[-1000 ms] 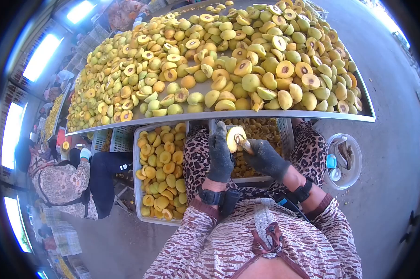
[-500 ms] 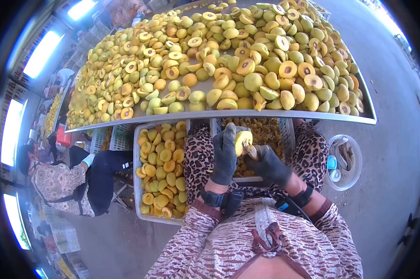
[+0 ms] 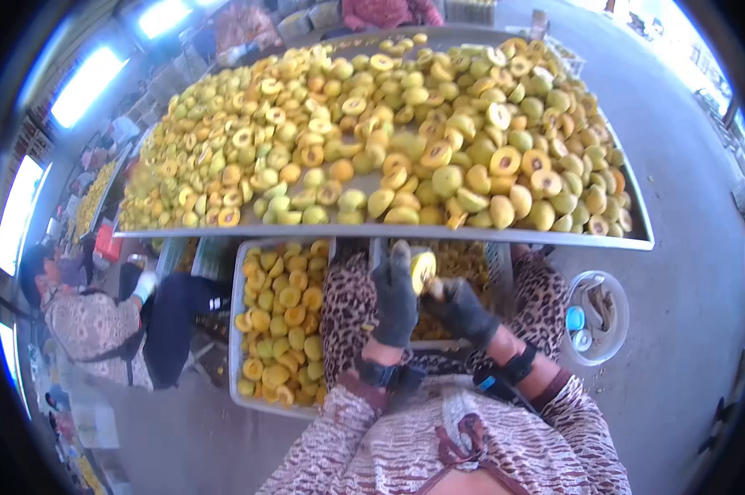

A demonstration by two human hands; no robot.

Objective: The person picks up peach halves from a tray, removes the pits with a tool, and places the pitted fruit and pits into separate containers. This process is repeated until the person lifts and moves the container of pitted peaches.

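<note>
My left hand (image 3: 396, 295), in a dark grey glove, grips a yellow peach half (image 3: 423, 271) with its cut face turned to the right. Close beside it, my gloved right hand (image 3: 465, 312) is closed, its fingertips at the lower edge of the fruit; a small tool seems to stick out of it, too blurred to name. Both hands are above a crate of small brownish-yellow pieces (image 3: 451, 327) between my knees. In front, a metal-rimmed table (image 3: 389, 234) bears a heap of halved peaches (image 3: 248, 140), many with the pit showing.
To the left of my legs stands a white crate (image 3: 237, 388) full of pitted peach halves. On the right, a clear bucket (image 3: 620, 330) holds a cloth and a turquoise-lidded jar. A co-worker (image 3: 100, 322) sits at far left; another person in pink (image 3: 389, 12) is beyond the table.
The view has tilted up, so the table sits lower and the person in pink shows at the back. The peach half has turned, its cut face now more edge-on; both hands stay together.
</note>
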